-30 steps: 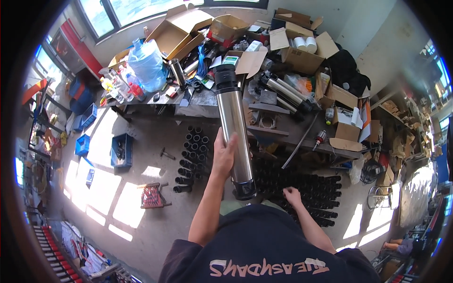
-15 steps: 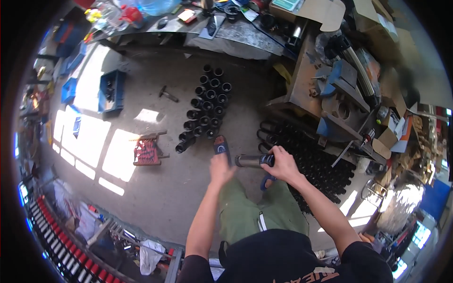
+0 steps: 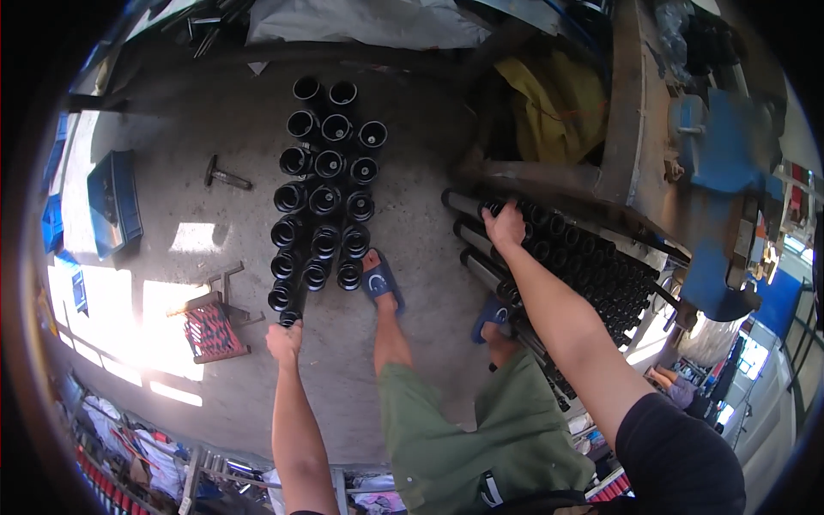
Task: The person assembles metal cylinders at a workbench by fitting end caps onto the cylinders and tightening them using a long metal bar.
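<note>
Left hand (image 3: 284, 341) fingers grip black tube (image 3: 293, 311), standing beside upright tubes (image 3: 327, 184).

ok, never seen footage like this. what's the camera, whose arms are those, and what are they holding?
There is no machine here: a person wears a fisheye camera on the head, looking down, so straight edges bend near the rim. The two bare forearms coming up from the bottom are the person's own, above green shorts and blue sandals. On the concrete floor black tubes stand upright in rows, open ends up. The left hand grips the top of the nearest tube at the end of those rows. The right hand rests on a second pile of black tubes lying on their sides beside a workbench. A hammer and a blue crate lie further left.
</note>
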`<state>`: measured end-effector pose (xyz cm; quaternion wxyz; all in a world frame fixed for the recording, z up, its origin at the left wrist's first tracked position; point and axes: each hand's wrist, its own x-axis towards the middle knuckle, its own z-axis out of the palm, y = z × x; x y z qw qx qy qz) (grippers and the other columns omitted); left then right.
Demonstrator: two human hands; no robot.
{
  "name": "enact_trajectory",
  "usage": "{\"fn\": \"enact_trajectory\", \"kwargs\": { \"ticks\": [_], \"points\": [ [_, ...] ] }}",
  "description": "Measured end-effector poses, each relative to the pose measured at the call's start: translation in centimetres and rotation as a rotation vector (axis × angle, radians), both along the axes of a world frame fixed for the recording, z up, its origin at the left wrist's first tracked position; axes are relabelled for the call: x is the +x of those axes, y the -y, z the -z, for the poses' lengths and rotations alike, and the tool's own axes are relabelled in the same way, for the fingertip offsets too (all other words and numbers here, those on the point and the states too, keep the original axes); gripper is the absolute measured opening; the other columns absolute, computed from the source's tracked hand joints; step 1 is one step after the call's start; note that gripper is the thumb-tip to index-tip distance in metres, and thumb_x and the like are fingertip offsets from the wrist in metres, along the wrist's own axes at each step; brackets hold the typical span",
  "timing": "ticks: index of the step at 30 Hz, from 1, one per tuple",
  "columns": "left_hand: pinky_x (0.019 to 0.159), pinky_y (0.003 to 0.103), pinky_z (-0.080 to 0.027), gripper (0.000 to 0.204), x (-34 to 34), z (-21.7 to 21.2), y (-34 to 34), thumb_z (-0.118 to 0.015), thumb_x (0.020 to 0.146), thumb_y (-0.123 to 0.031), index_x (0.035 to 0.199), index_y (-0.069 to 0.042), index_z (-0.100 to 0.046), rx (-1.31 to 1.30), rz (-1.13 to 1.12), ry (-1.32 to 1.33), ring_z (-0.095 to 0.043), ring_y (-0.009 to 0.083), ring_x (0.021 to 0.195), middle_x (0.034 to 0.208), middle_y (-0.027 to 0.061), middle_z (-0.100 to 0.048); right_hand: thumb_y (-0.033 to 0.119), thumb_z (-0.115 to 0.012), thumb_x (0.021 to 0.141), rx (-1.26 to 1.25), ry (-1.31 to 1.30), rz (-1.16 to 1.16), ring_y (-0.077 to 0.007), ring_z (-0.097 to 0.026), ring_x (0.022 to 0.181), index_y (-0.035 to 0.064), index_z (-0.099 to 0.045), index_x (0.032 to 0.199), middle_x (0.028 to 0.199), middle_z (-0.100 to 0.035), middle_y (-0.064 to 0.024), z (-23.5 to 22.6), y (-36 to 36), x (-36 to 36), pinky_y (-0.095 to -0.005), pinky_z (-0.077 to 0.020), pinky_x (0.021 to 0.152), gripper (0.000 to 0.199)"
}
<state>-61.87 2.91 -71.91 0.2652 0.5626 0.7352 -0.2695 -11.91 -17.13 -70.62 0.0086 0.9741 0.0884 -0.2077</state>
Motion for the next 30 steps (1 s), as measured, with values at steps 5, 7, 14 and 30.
{"fn": "enact_trajectory", "kwargs": {
  "ticks": [5, 7, 14, 30],
  "points": [
    [0.083, 0.049, -0.055, 0.059, 1.2, -5.4, 7.8, -0.08, 0.07, -0.049, 0.091, 0.006, -0.075, 0.073, -0.061, 0.041, -0.07, 0.0459, 0.092, 0.087, 0.0286, -0.072, 0.044, -0.071, 0.085, 0.023, -0.05, -0.056, -0.0412, -0.066, 0.104, 0.0081, -0.046, 0.134, 0.117, -0.066, -0.0222, -4.8, -0.4, 0.2, -0.0503, -0.0558, 0.087, 0.065],
    [0.07, 0.043, -0.058, 0.055, 7.1, -12.8, 10.1, -0.081, 0.069, -0.043, 0.086, 0.009, -0.074, 0.081, -0.152, 0.062, -0.073, 0.0339, 0.066, 0.073, 0.0223, -0.072, 0.042, -0.07, 0.084, 0.089, -0.158, 0.044, -0.0409, -0.066, 0.105, 0.0142, -0.053, 0.132, 0.117, -0.067, -0.0218, -9.7, 3.2, 0.2, -0.0506, -0.0548, 0.089, 0.058],
    [0.053, 0.03, -0.051, 0.052, 1.0, -53.0, 22.3, -0.077, 0.083, -0.036, 0.112, 0.006, -0.065, -0.305, -0.769, 1.011, -0.064, 0.0202, 0.057, 0.079, 0.0172, -0.068, 0.03, -0.058, 0.093, 0.567, 0.032, 0.62, -0.0184, -0.066, 0.068, 0.0047, -0.07, 0.102, 0.082, -0.071, -0.0055, -12.6, 38.2, 5.6, -0.0364, -0.0497, 0.058, 0.03],
    [0.076, 0.029, -0.049, 0.038, 53.1, -70.3, 15.6, -0.086, 0.071, -0.012, 0.1, -0.002, -0.065, 0.251, 0.31, 2.11, -0.06, 0.0132, 0.074, 0.092, 0.0017, -0.065, 0.054, -0.065, 0.09, 0.822, -0.053, 0.81, -0.0306, -0.066, 0.073, -0.0042, -0.067, 0.078, 0.074, -0.068, -0.016, -39.6, 37.2, 5.3, -0.0429, -0.0488, 0.072, 0.059]
  ]
}}
